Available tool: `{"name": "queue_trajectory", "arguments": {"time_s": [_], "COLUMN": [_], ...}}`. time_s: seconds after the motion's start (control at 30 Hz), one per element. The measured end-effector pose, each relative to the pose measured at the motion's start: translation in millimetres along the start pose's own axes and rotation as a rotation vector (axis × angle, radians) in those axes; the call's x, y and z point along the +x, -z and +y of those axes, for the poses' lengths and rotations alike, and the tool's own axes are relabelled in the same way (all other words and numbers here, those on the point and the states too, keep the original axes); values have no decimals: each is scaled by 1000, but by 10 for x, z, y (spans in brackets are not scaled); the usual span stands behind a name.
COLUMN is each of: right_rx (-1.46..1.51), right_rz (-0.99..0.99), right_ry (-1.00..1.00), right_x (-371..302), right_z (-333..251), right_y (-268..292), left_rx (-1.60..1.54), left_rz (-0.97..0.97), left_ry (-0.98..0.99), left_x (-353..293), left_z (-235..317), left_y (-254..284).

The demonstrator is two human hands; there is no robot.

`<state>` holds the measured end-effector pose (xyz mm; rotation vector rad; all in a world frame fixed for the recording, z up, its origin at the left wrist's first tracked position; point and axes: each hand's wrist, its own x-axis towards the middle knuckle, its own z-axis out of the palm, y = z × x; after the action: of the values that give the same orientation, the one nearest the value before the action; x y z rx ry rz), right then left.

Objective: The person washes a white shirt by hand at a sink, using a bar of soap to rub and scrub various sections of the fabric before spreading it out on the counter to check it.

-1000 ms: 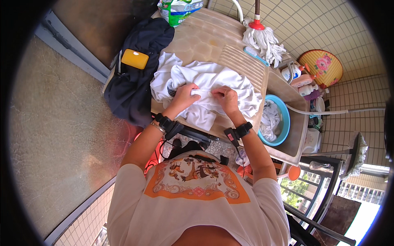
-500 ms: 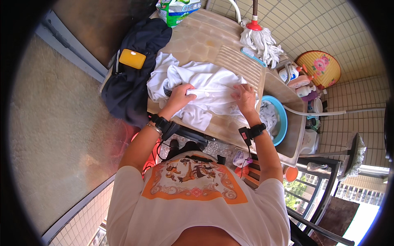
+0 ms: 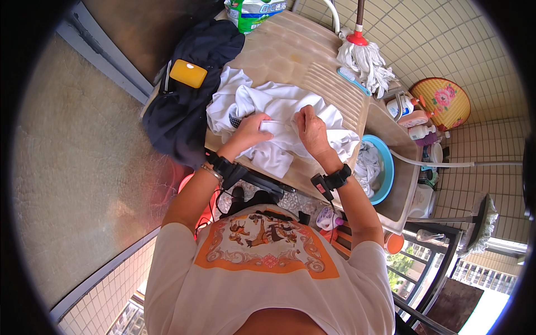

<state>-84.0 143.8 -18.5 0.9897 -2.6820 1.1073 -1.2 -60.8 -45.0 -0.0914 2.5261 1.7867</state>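
Note:
A crumpled white shirt (image 3: pixel 279 96) lies across the washboard counter (image 3: pixel 268 58), with a small dark checked patch (image 3: pixel 235 120) near its left side. My left hand (image 3: pixel 250 133) is closed on a fold of the shirt, thumb and fingers pinching its edge. To the right, my right hand (image 3: pixel 313 133) has its fingers curled together on the raised cloth of the same shirt. The fingertips of the right hand partly hide what they grip.
Dark clothing (image 3: pixel 181 120) hangs over the counter's left side, with a yellow case (image 3: pixel 188 73) on it. A blue brush (image 3: pixel 353 81) lies beside a mop head (image 3: pixel 365 61). A blue basin (image 3: pixel 385 181) holding wet cloth sits in the sink; bottles (image 3: pixel 416 118) stand behind it.
My right hand has moved left, toward my left hand, its fingers now curled and the cloth raised. The left hand keeps its hold on the shirt. The view has shifted slightly.

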Motion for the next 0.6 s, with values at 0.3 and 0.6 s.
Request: {"name": "queue_trajectory", "arguments": {"time_s": [0.3,0.6], "right_rx": [-275,-476], "right_rz": [-100,-61], "right_ry": [149,80], "right_x": [-149,-222], "right_z": [167,384], "right_y": [-299,-45], "left_rx": [3,-26], "left_rz": [25,31], "left_ry": [-8,28], "left_x": [-19,-56], "left_z": [-194,-227], "left_y": [38,97]}}
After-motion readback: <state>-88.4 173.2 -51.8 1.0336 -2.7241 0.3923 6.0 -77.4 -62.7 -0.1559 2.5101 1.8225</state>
